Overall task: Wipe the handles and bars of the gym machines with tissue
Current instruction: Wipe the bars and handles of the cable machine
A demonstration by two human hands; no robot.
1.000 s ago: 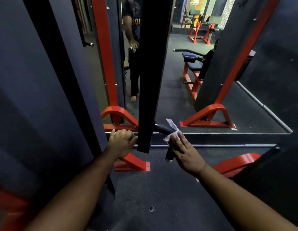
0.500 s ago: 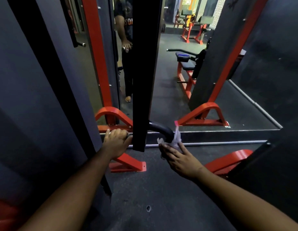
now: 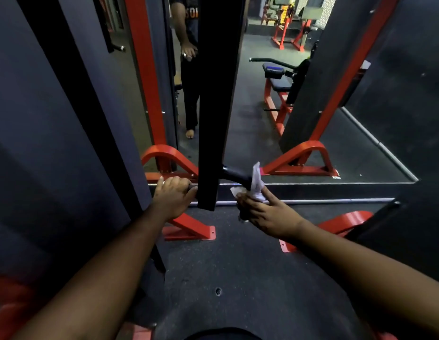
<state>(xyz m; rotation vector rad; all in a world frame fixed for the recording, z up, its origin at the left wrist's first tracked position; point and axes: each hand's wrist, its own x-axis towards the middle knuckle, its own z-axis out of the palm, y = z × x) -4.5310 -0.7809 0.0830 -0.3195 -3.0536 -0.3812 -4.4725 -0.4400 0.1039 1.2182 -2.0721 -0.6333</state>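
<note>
A black curved handle bar (image 3: 234, 175) juts right from behind a black vertical post (image 3: 213, 119). My right hand (image 3: 265, 214) wraps a crumpled white tissue (image 3: 256, 184) round the bar's down-turned end, fingers curled over it. On the other side of the post, my left hand (image 3: 173, 197) grips the left handle, most of which is hidden under my fist.
A mirror wall (image 3: 262, 106) stands just behind, showing a person's reflection (image 3: 189, 57), a red-framed bench machine (image 3: 279, 94) and red frame feet (image 3: 304, 160). Red base brackets (image 3: 189, 231) sit on the dark rubber floor (image 3: 238, 278). Dark uprights rise on both sides.
My right hand has slid the tissue down the bend of the right handle and wrapped lower on it. The left hand keeps its grip. The view has shifted slightly.
</note>
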